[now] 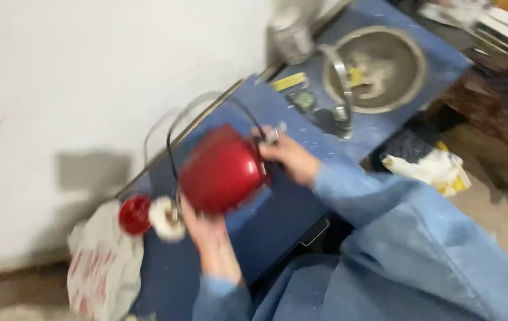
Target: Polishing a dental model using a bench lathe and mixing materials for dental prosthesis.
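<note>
**Kettle in both hands over the blue bench**

Kettle, red and glossy, sits tipped between your hands above the blue bench, its thin wire handle arcing off toward the wall. Your left hand cups the body from underneath, fingers curled up against the shell; your right hand is closed at the far end, gripping what looks like the spout or a small metal fitting there, though blur hides the detail. Judge the shell as stiff, smooth and likely slippery, so the palm below is doing the real carrying; it probably weighs little if empty. The wire handle or the base would be the surest holds. A red lid and a white round piece lie just beside your left hand, near a crumpled bag. A round metal sink sits well apart.
</note>
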